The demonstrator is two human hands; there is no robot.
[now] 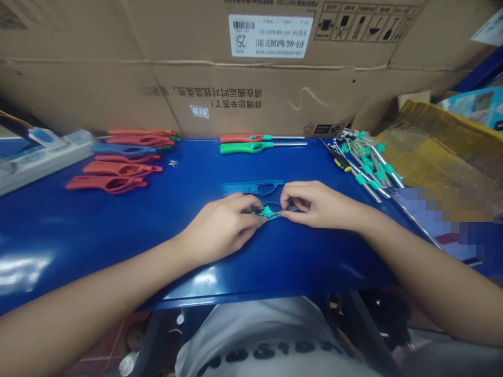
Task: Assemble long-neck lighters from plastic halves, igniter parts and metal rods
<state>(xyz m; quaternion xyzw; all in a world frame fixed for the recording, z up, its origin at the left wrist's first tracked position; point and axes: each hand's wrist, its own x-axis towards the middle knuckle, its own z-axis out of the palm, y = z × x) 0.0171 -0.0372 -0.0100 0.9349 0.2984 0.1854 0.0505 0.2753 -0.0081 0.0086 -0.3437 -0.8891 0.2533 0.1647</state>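
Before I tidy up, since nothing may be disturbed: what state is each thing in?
Left hand's grip: closed at the teal part.
Right hand's grip: closed at its right side.
Rear blue shell: lying flat.
Red lighter: rod fitted, lying flat.
Green lighter: rod fitted, lying flat.
Left-side shells: grouped, no rods showing.
Rod assemblies: heaped together.
Screwdriver: lying down.
Power strip: lit or not, unclear.
Cardboard: upright, print upside down.

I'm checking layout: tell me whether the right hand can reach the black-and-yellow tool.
Probably yes: nothing seems to block the way from the right hand to the black-and-yellow tool, though that hand appears busy at the green part.
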